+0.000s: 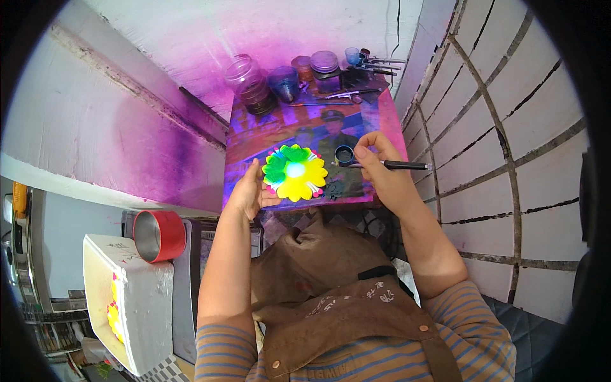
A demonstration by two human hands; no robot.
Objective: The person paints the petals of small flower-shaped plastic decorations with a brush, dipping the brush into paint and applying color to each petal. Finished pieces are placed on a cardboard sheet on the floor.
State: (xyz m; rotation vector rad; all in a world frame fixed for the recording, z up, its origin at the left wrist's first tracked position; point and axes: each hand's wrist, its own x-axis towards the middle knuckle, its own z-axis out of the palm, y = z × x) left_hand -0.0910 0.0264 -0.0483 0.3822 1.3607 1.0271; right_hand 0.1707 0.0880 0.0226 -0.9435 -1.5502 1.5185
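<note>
My left hand (247, 193) supports a flower-shaped piece (310, 179) from its left edge, with the fingers partly hidden beneath. Its petals are bright yellow on the right and lower side and green at the upper left, around a white middle with pink tips at the rim. To the right of it, my right hand (384, 170) is closed around an airbrush (407, 165). A small round cup (344, 155) with dark paint sits on top of the airbrush, whose front end points toward the flower, apart from it.
Paint-stained board (254, 143) lies under my hands. Along its back stand a jar of dark liquid (256, 95), a blue cup (284, 84), a lidded jar (326, 70) and several more airbrushes (382, 65). At left, a red tin (167, 235) rests by a white foam box (146, 305); a tiled wall (490, 153) borders the right.
</note>
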